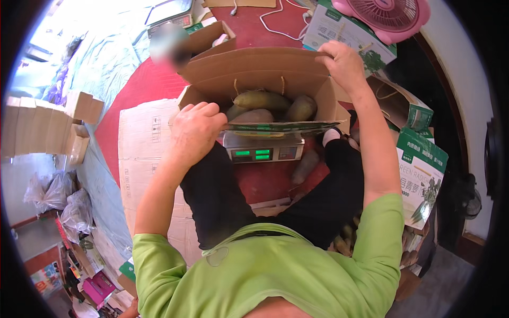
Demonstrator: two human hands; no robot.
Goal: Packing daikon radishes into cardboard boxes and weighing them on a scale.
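An open cardboard box (254,69) with several green radishes (262,99) in it rests on a digital scale (265,153) with lit green displays. My left hand (197,130) has its fingers curled over the near left edge of the box. At the far right corner, my right hand (343,66) pinches the raised far flap. The near flap tilts outward over the scale's back part and hides some of it. Between my legs, right of the scale's front, a loose radish (306,166) lies on the red floor covering.
Green-and-white cartons (421,175) stand on the right, near a pink fan (383,15). A flattened cardboard sheet (146,143) lies to the left. Behind the box are a smaller open carton (212,40) and a white cable (273,24). Stacked folded boxes (40,127) and plastic bags (53,191) sit far left.
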